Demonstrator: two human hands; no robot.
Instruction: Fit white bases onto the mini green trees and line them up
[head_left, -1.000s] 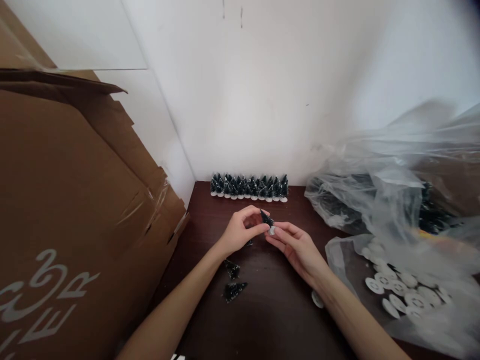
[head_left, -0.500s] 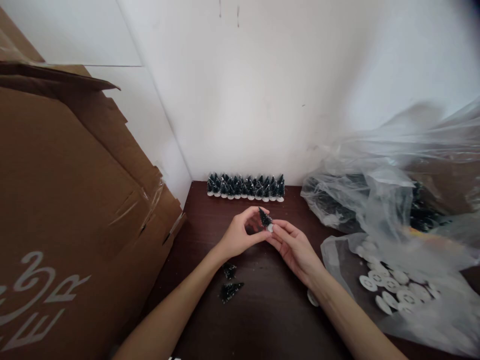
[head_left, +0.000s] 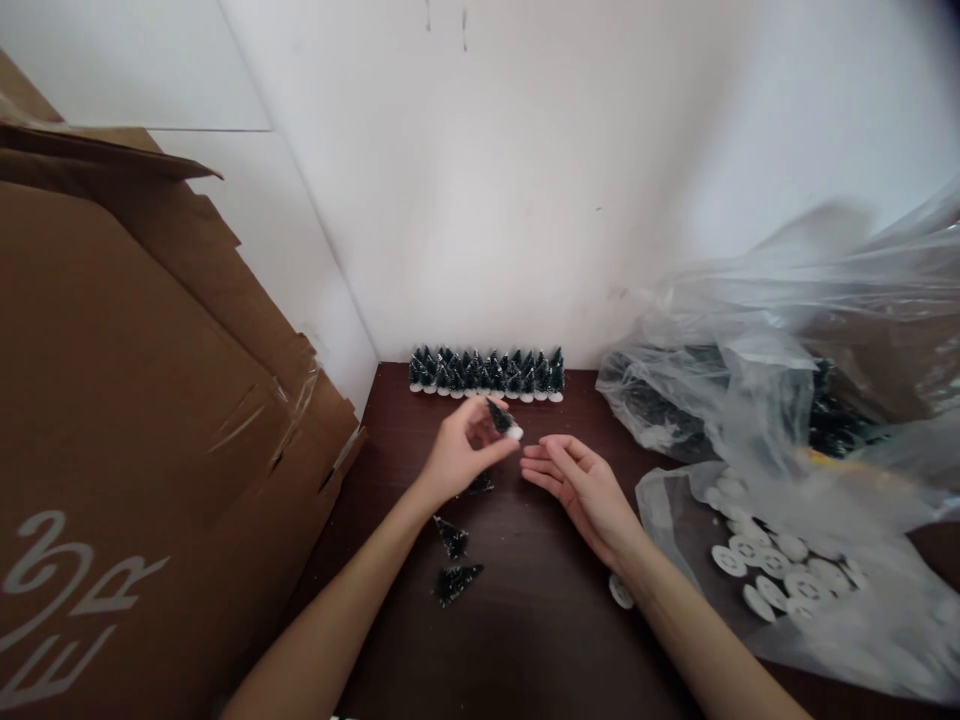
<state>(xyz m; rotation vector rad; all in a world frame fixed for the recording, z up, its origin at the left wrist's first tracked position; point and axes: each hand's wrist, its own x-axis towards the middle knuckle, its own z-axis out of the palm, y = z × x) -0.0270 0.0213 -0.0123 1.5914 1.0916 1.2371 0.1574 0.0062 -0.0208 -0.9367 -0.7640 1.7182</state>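
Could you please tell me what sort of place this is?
Perhaps a home or small workshop corner used for handwork: many small trees stand along the wall, loose white bases lie in clear plastic, and a large cardboard box stands on the left.

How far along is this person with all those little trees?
Looks done: the rows of trees standing on white bases along the wall. In hand: the left hand holds one tree with its base; the right hand looks empty. Apparently left: three loose trees lying down, plus loose white discs. The bag's total is unclear.
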